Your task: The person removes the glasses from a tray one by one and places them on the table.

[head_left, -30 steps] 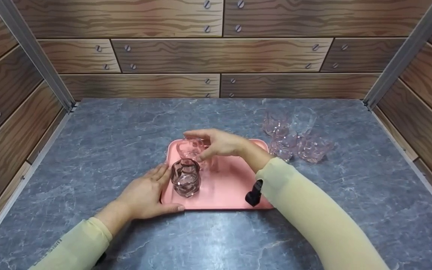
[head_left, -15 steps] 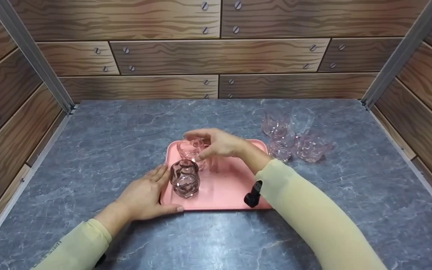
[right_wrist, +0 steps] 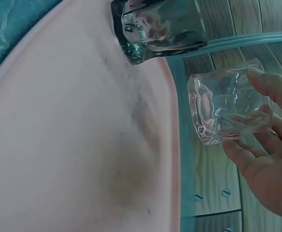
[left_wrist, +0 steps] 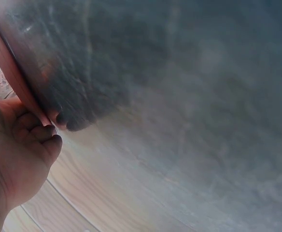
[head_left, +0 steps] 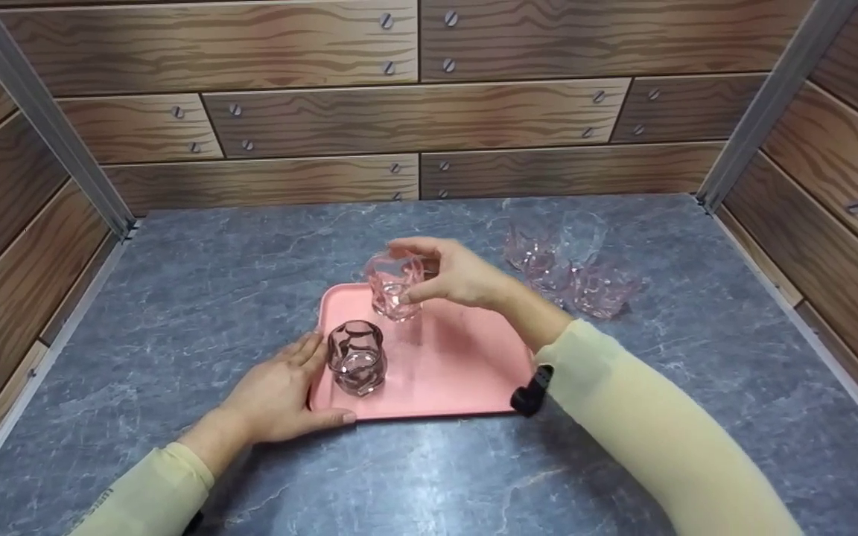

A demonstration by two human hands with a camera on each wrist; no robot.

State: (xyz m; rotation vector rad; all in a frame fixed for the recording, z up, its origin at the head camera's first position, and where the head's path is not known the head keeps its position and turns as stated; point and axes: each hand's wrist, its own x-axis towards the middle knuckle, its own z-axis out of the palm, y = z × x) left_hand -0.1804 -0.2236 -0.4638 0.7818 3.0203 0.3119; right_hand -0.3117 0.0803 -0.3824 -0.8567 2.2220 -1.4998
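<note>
In the head view, my right hand (head_left: pixel 462 275) holds a clear, faintly pink drinking glass (head_left: pixel 393 286) by its side, upright and raised over the back edge of the pink tray (head_left: pixel 459 365). The right wrist view shows thumb and fingertips around that glass (right_wrist: pixel 228 104), apart from the tray (right_wrist: pixel 83 145). A smoky dark glass (head_left: pixel 357 359) stands at the tray's left front. My left hand (head_left: pixel 276 394) grips the tray's front left corner, thumb along the front edge. Its bent fingers meet the rim in the left wrist view.
Several clear pinkish glasses (head_left: pixel 600 286) stand grouped on the grey marbled table (head_left: pixel 250 253), behind and right of the tray. Wood-patterned walls (head_left: pixel 310 119) enclose the table at the back and sides.
My right hand has lifted the clear glass up from the tray and slightly right, away from the smoky glass. The left hand stays at the tray's corner. The head view has shifted a little.
</note>
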